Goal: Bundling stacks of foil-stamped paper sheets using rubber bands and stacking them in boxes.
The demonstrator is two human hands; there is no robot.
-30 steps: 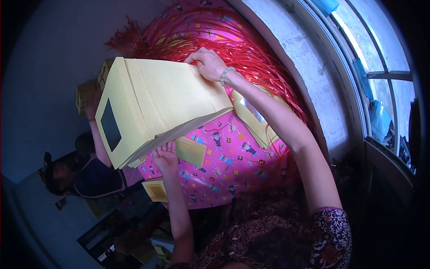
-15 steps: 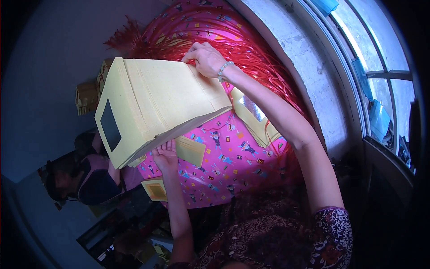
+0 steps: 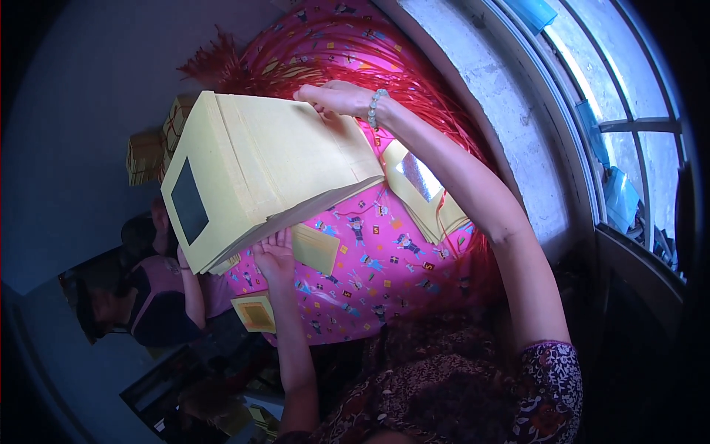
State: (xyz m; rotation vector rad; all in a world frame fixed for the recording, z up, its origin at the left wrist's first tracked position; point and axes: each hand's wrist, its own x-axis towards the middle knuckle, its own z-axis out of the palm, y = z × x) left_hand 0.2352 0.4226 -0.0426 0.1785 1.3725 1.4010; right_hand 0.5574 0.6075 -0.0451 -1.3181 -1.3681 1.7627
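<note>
Yellow paper stack (image 3: 296, 144) sits over pink tablecloth (image 3: 362, 296), my left hand (image 3: 275, 259) open palm-up at its lower edge, likely for support, my right hand (image 3: 339, 98) curled by its top edge, grip unclear.

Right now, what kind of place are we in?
Maybe a small workshop: there's a thick yellow paper stack, a big heap of red strips, and yellow bundles behind.

Paper stack (image 3: 288, 155) left of a bundle (image 3: 431, 222) on the tablecloth (image 3: 355, 292), strips (image 3: 425, 96) behind both, window (image 3: 660, 166) far right
</note>
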